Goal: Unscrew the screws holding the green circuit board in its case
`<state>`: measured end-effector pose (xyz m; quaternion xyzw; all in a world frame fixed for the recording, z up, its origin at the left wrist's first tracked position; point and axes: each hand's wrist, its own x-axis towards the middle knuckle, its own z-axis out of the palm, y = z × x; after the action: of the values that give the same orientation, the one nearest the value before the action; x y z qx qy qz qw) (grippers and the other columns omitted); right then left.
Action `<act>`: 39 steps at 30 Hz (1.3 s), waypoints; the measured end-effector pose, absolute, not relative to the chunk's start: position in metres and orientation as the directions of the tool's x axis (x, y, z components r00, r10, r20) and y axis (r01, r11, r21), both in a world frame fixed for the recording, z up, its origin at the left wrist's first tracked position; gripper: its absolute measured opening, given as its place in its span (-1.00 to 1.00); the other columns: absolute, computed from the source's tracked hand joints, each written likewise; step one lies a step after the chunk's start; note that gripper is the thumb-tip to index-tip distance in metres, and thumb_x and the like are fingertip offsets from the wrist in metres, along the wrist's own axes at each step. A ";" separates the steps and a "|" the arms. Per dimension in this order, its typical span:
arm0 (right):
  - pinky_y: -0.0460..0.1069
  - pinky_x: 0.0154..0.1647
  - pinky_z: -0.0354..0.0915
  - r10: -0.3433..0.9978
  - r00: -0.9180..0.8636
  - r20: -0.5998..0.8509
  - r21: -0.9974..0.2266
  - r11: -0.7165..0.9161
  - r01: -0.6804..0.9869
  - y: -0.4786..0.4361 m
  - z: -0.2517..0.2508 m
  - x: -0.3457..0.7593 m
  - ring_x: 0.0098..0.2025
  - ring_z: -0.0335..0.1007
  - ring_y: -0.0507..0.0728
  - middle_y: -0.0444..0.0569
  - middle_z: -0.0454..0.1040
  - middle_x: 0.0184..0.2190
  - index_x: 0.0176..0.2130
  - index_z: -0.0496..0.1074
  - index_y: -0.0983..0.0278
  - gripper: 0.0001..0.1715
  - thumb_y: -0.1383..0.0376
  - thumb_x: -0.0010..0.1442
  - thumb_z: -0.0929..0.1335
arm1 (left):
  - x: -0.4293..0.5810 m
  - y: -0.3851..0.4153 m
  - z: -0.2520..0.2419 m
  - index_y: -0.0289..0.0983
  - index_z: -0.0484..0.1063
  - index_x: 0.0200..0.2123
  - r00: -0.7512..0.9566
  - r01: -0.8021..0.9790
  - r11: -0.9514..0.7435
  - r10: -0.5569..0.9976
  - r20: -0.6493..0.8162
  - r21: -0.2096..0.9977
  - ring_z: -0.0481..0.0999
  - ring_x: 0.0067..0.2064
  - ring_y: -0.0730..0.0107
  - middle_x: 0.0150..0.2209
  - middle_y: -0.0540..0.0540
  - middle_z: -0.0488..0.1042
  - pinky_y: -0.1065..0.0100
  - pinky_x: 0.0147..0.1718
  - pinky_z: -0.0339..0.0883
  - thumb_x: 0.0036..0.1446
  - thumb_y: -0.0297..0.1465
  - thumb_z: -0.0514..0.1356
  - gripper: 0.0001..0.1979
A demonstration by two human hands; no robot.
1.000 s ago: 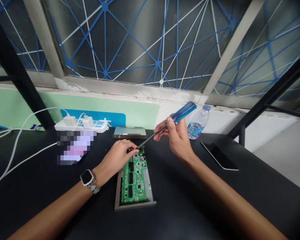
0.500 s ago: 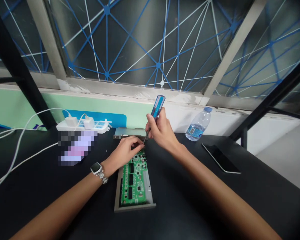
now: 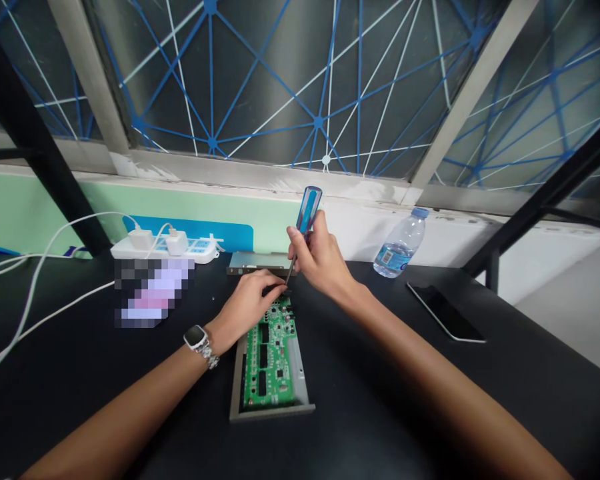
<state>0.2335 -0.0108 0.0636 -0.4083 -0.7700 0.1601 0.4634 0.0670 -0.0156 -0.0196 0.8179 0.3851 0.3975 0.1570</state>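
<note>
A green circuit board point(image 3: 275, 367) lies in a grey metal tray point(image 3: 273, 415) on the black table. My right hand point(image 3: 316, 252) is closed round the lower handle of a blue, clear-handled screwdriver point(image 3: 308, 210), held nearly upright with its shaft pointing down at the board's far end. At that end rests my left hand point(image 3: 250, 300), wearing a watch, its thumb and fingers brought together beside the shaft's lower part. Whatever those fingertips pinch is too small to make out, and the screwdriver's tip is hidden there. Behind the hands sits a flat metal panel point(image 3: 263, 261).
A white power strip point(image 3: 195, 251) with plugs and cables stands at the back left, and a pixelated object point(image 3: 155, 293) lies before it. At the right are a water bottle point(image 3: 401, 243) and a dark phone point(image 3: 445, 312). Black metal posts rise at both sides.
The screwdriver stands a little more upright, its handle shifted slightly left with my right hand. My left hand stays at the board's far end. The whole view has shifted slightly.
</note>
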 end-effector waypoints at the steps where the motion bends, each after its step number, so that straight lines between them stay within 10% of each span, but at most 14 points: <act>1: -0.02 -0.47 0.23 0.778 -0.235 0.582 -0.627 0.614 0.479 -0.010 0.063 0.234 -0.50 0.43 0.10 -0.12 0.47 -0.51 -0.14 0.09 0.19 -0.71 0.04 0.36 0.20 | 0.067 -0.016 -0.020 -0.23 0.58 -0.22 0.387 0.510 -0.652 0.757 0.527 0.561 0.56 -0.17 0.27 -0.22 -0.08 0.59 0.24 -0.09 0.37 0.26 -0.39 0.18 -0.85; 24: -0.06 -0.51 0.24 0.821 -0.290 0.492 -0.718 0.571 0.397 -0.004 0.061 0.231 -0.51 0.41 0.06 -0.16 0.43 -0.48 -0.17 0.06 0.16 -0.67 0.00 0.34 0.23 | 0.085 -0.004 -0.009 -0.32 0.53 -0.34 0.259 0.162 -0.435 0.885 0.387 0.886 0.60 -0.32 0.26 -0.39 -0.12 0.61 0.30 -0.28 0.43 0.11 -0.37 0.27 -0.88; 32: -0.10 -0.58 0.32 0.822 -0.523 0.227 -0.866 0.416 0.277 0.000 0.068 0.250 -0.45 0.47 0.03 -0.01 0.49 -0.26 -0.11 0.33 0.28 -0.64 0.14 0.18 0.40 | 0.081 -0.009 -0.009 -0.31 0.56 -0.26 0.379 0.076 -0.456 0.836 0.397 0.887 0.60 -0.11 0.21 -0.22 -0.16 0.63 0.22 -0.04 0.43 0.26 -0.33 0.14 -0.78; 39: -0.08 -0.52 0.34 0.838 -0.526 0.146 -0.903 0.331 0.275 0.001 0.070 0.255 -0.46 0.53 0.07 -0.02 0.56 -0.46 -0.18 0.50 0.38 -0.71 0.20 0.18 0.40 | 0.082 -0.010 -0.007 -0.29 0.51 -0.22 0.405 0.181 -0.545 0.800 0.443 0.819 0.58 -0.19 0.27 -0.23 -0.13 0.60 0.23 -0.13 0.45 0.28 -0.34 0.11 -0.80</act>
<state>0.2550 0.0014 0.0701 -0.3700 -0.7519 0.4447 0.3162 0.0820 -0.0103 -0.0071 0.7610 0.3223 0.4398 0.3516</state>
